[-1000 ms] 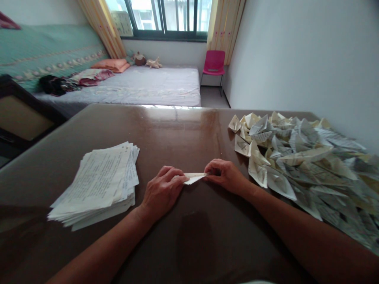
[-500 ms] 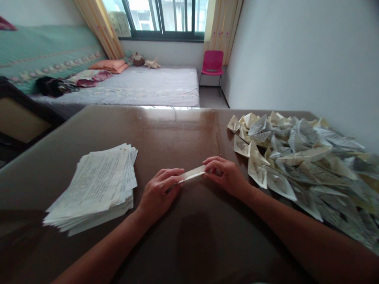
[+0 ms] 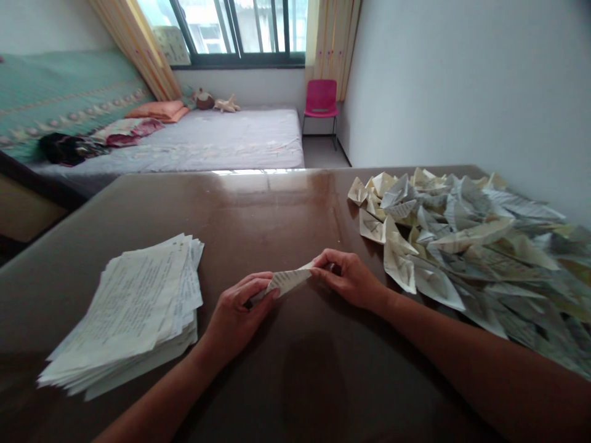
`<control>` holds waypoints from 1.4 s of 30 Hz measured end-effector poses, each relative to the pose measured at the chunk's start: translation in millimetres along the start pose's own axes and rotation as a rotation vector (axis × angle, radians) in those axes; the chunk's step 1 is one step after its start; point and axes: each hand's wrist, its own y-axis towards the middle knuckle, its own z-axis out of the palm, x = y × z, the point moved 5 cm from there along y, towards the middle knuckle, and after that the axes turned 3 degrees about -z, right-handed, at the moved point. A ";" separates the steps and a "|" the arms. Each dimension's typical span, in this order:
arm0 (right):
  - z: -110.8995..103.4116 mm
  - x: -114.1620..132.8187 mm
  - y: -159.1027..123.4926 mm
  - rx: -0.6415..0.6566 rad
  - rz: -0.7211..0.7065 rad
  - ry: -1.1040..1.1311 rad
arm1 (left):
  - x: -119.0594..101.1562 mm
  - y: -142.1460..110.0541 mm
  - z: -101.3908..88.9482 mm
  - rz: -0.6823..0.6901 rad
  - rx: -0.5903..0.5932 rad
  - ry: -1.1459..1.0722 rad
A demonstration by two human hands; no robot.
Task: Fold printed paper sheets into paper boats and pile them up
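Pale wall and a sheet-covered bed lie beyond a broad, glossy brown bench. On the bench's right side spreads a pile of boat-like paper shapes, overlapping at many angles; on the left sits an uneven stack of printed sheets, corners fanned out.

Between these, the left hand is partly closed, thumb and fingers pinching one end of a slim folded paper. The right hand is loosely curled, its thumb and fingertips meeting at the other end. The folded paper is over the middle of the bench, near its front half, slanting up towards the right hand.

It should weigh next to nothing, bend readily and be stiffer along its creases; a hard squeeze could crumple it, a sharp tug tear it. Light fingertip grips at both ends suit it, with thumbs flat along the folds.

Both tips of the folded paper are covered by fingers, so the inner layers are hard to read. Print shows on its face, too small to make out. Whether it touches the bench I cannot tell. Lower layers of the pile are hidden, and its right edge is blurred and cut off.
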 end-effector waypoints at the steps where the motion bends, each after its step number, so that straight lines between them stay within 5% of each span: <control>1: 0.6 -0.3 0.2 -0.015 0.002 0.026 | 1.7 -0.1 0.6 -0.023 0.013 -0.025; 9: 5.4 -8.3 1.2 -0.018 0.044 0.263 | 22.8 -2.1 2.6 -0.218 0.024 -0.189; 19: 9.9 -2.1 1.1 0.080 0.065 0.104 | 11.2 1.6 -4.1 -0.207 0.006 -0.153; 26: -0.3 -15.9 2.9 -0.016 0.115 0.045 | 24.0 -0.7 -5.9 -0.236 -0.006 -0.307; 33: -0.4 -17.9 0.3 -0.086 0.143 0.140 | 26.0 -5.6 -13.3 -0.240 -0.190 -0.432; 42: 1.5 -19.2 -4.3 -0.112 0.130 0.128 | 24.3 -4.3 -13.2 -0.251 -0.141 -0.534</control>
